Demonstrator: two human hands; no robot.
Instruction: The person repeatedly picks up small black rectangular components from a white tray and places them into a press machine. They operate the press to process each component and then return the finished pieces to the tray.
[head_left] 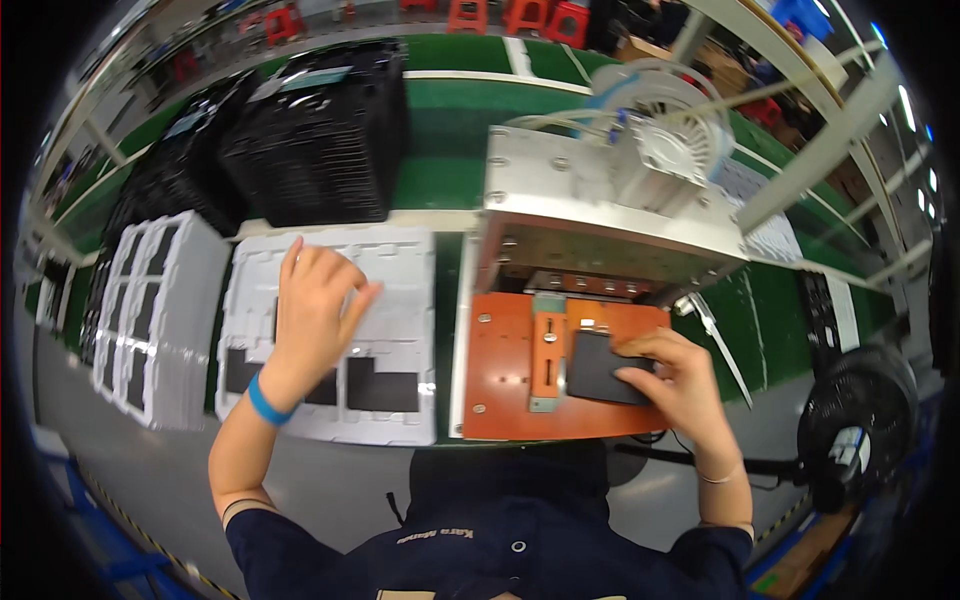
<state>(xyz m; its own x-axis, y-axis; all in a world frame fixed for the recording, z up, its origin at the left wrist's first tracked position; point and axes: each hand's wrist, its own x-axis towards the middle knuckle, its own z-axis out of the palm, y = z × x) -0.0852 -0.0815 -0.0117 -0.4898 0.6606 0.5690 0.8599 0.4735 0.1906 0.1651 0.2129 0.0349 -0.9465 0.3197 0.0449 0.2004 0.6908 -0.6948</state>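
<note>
My right hand (682,382) pinches a flat black rectangular piece (600,370) by its right edge, thumb against fingers. The piece lies over the orange plate (500,370) of a metal press, just right of an orange and grey guide block (547,352). Over a white plastic tray (390,243) on the left hovers my left hand (322,300), with a blue band at the wrist. Its fingers are loosely bent and apart, and nothing shows between them. Dark flat pieces (383,390) sit in the tray's near pockets; my left hand and forearm hide part of them.
The press's silver metal housing (570,180) stands behind the orange plate. Stacked white trays (190,330) stand at the far left, with tall stacks of black trays (310,150) behind. A silver lever (715,335) and a black fan (860,420) are on the right.
</note>
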